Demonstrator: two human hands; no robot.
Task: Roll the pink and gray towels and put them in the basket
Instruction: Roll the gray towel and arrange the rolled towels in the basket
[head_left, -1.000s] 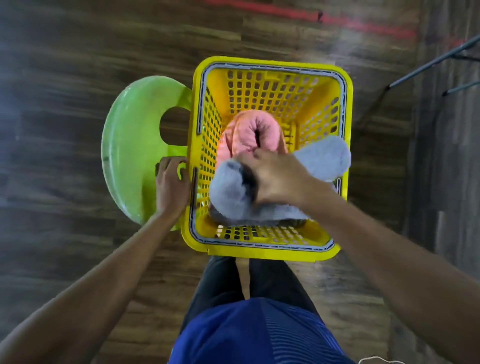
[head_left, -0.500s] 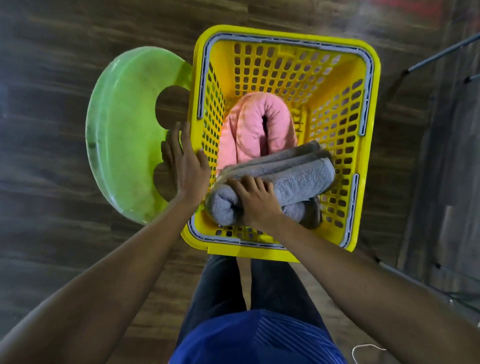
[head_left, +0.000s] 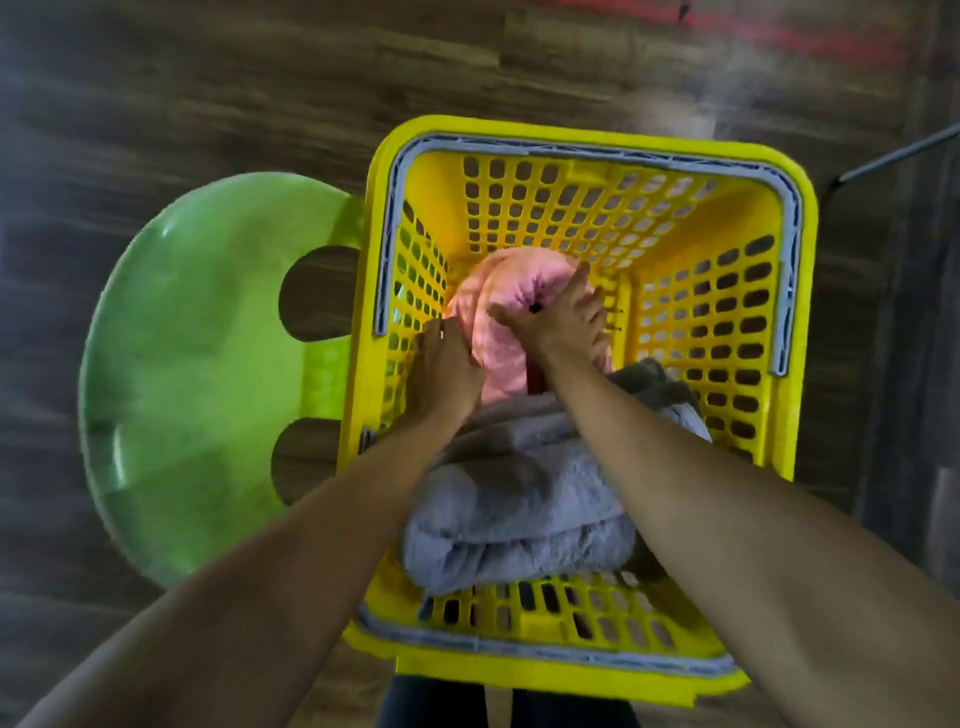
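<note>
Placement stage, close to completion. Note gray towel roll (head_left: 519, 509) lying crosswise against near wall of yellow basket (head_left: 587, 136), free of both hands; half a second earlier, pinned from above by right hand (head_left: 563, 325). Note pink towel roll (head_left: 498, 338) standing on end further back, toward left wall, touching gray roll at its base.

Find right hand now spread over upper end of pink roll, thumb to the left, fingers extended to the right; pressing rather than clamping, as far as motion blur allows. Find left hand (head_left: 444, 371) brought from outside the basket, beside green stool (head_left: 208, 364), to inside it, fingers fairly straight and laid against left flank of pink roll, between roll and perforated wall.

Read both changes as a shift from depositing gray roll to seating or straightening pink roll. Treat rolling as done and both towels as already inside basket; regard only final tidying as outstanding.

Watch for loosening of gray roll, with separate layers already showing along its far edge. Keep basket steady during any push, with no hand bracing its rim.
</note>
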